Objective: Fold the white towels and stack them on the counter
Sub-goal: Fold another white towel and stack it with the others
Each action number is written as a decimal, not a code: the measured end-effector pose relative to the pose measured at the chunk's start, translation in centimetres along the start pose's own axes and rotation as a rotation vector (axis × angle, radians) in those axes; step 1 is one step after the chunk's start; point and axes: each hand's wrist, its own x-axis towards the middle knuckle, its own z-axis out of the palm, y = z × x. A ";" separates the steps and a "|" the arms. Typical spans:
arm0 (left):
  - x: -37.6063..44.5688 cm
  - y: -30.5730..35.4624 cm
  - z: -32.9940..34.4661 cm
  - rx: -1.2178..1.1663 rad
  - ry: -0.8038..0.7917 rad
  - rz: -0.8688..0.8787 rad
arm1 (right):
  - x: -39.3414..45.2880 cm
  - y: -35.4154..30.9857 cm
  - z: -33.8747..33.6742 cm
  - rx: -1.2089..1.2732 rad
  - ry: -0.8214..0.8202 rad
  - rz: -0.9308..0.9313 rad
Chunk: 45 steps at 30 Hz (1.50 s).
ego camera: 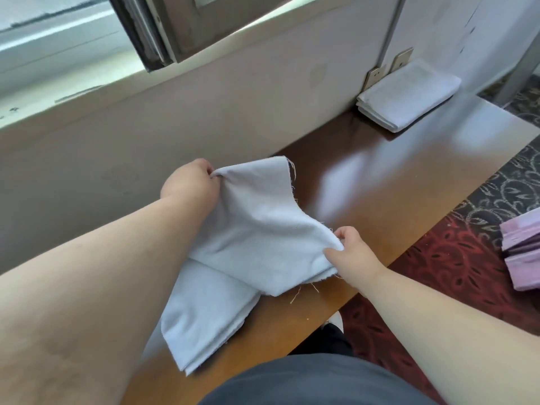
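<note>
A white towel (pixel 257 223) with frayed edges is lifted over the brown wooden counter (pixel 394 200). My left hand (pixel 193 182) pinches its far corner near the wall. My right hand (pixel 350 252) pinches its near right corner. Under it lies a pile of flat white towels (pixel 204 323) at the counter's near end. A neat stack of folded white towels (pixel 409 95) sits at the far end of the counter, against the wall.
A beige wall and window sill (pixel 204 92) run along the counter's left side. Patterned red and dark carpet (pixel 453 273) lies to the right, with a pile of pink folded cloths (pixel 523 252) on it at the right edge.
</note>
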 end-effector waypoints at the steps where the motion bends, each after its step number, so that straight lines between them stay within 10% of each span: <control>1: 0.6 0.8 0.3 -0.013 0.001 -0.003 | 0.3 0.2 -0.5 0.024 0.040 -0.002; 9: 2.2 5.9 6.7 -0.198 -0.345 0.043 | 4.5 2.1 -3.9 -0.050 0.148 0.090; 21: -8.6 -6.0 8.6 0.012 -0.359 -0.272 | 9.0 -3.8 -1.8 -1.267 -0.277 0.024; 31: -16.4 -16.7 10.6 -0.511 -0.508 -0.739 | 3.6 -10.8 11.4 -1.176 -0.510 -0.472; 45: -17.7 -13.9 11.7 -0.734 -0.322 -0.534 | 3.6 -21.3 26.4 -1.146 -0.309 -0.787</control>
